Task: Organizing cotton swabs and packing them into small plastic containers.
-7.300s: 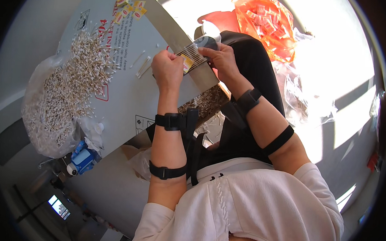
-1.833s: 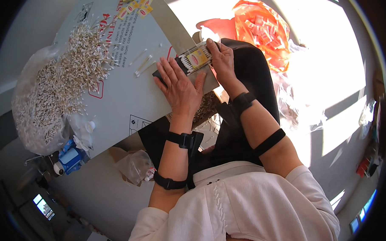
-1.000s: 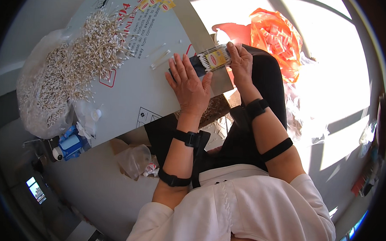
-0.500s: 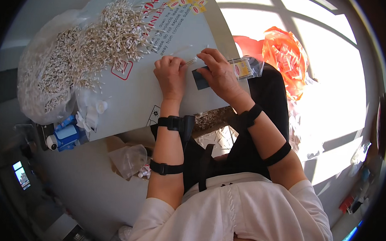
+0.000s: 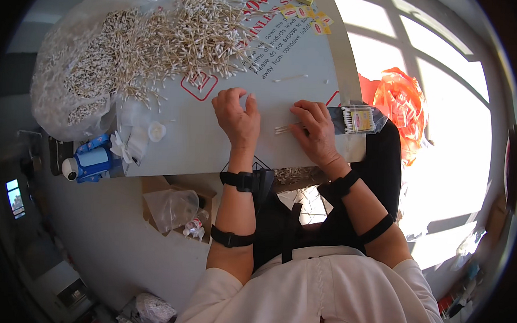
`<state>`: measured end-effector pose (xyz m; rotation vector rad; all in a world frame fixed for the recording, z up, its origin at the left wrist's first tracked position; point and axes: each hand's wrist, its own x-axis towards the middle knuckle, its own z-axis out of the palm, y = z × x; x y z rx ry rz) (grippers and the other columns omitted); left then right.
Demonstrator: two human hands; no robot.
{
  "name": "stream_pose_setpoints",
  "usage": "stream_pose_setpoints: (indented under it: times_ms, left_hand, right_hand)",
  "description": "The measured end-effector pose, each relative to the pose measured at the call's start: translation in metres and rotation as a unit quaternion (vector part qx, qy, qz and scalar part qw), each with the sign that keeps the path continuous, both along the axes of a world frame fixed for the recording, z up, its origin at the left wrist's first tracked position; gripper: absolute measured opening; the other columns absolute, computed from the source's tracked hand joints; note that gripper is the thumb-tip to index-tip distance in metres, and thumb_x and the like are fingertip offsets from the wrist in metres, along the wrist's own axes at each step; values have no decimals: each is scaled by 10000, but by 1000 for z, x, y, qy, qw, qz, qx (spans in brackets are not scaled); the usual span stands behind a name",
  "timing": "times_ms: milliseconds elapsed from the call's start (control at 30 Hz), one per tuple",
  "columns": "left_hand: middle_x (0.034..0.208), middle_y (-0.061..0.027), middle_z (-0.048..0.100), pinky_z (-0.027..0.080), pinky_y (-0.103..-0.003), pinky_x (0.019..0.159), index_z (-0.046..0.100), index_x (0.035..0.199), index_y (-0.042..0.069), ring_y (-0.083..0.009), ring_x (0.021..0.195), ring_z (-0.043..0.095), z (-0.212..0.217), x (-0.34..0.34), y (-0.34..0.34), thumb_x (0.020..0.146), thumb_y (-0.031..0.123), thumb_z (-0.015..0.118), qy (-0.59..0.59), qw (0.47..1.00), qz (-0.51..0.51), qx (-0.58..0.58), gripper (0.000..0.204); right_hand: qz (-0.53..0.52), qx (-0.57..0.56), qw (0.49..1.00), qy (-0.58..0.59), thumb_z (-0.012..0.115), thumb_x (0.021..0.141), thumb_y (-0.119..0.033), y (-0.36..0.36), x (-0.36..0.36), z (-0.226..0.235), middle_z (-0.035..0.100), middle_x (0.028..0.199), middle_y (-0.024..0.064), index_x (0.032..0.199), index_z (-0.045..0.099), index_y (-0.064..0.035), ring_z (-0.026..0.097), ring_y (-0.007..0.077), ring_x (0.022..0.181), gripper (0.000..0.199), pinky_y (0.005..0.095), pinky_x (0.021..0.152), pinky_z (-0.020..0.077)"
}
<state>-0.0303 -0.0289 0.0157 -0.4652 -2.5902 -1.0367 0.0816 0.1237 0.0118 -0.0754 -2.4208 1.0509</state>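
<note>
My left hand is raised over the table, thumb and forefinger apart, with nothing visible between them. To its right, my right hand pinches a few cotton swabs that point left from its fingertips. Beyond those fingers lies a dark flat strip, partly covered by the hand. At its right end sits a clear bag with a row of cotton swabs and a yellow label, close to the table's right edge. One loose cotton swab rests farther back. A large heap of cotton swabs spreads at the far left.
The heap spills from a clear plastic bag. Yellow labels lie at the far edge of the table. A blue-and-white bottle is at the left corner. An orange bag sits right of the table; an open carton stands below.
My left hand has come away from the swabs near the right hand and opened. The right hand has drawn back toward me with swabs in its fingers. The whole view has shifted.
</note>
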Motion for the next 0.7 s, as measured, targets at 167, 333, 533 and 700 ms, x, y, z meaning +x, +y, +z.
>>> stream_pose_setpoints:
  times_ms: [167, 333, 533, 700]
  left_hand:
    - [986, -131, 591, 450, -488, 832, 625, 941, 32, -353, 1018, 532, -3, -59, 13, 729, 365, 783, 29, 981, 134, -137, 425]
    - [1007, -155, 610, 461, -493, 839, 653, 932, 22, -363, 1037, 537, -2, -77, 16, 724, 400, 764, 10, 967, 188, -172, 445]
    - [833, -173, 670, 494, -517, 714, 653, 753, -1, -375, 887, 643, 9, -82, 8, 756, 192, 648, -109, 962, 187, -169, 194]
    - [826, -141, 677, 496, -496, 714, 628, 717, 25, -373, 865, 648, 9, -42, 1, 752, 165, 640, -185, 963, 90, -176, 146]
  right_hand:
    - [48, 59, 996, -37, 752, 703, -143, 2, 0, 7, 599, 1082, 58, 1001, 646, -78, 557, 276, 1010, 323, 401, 854, 428]
    - [47, 56, 997, -38, 745, 714, -148, 3, -2, 7, 596, 1070, 55, 984, 643, -80, 556, 274, 1000, 297, 398, 841, 421]
    - [47, 49, 997, -38, 732, 734, -144, 3, -1, 7, 595, 1064, 56, 978, 639, -75, 556, 274, 998, 271, 396, 852, 421]
    - [47, 42, 997, -35, 728, 739, -146, 4, -1, 5, 594, 1063, 52, 976, 641, -72, 553, 272, 1014, 264, 396, 872, 420]
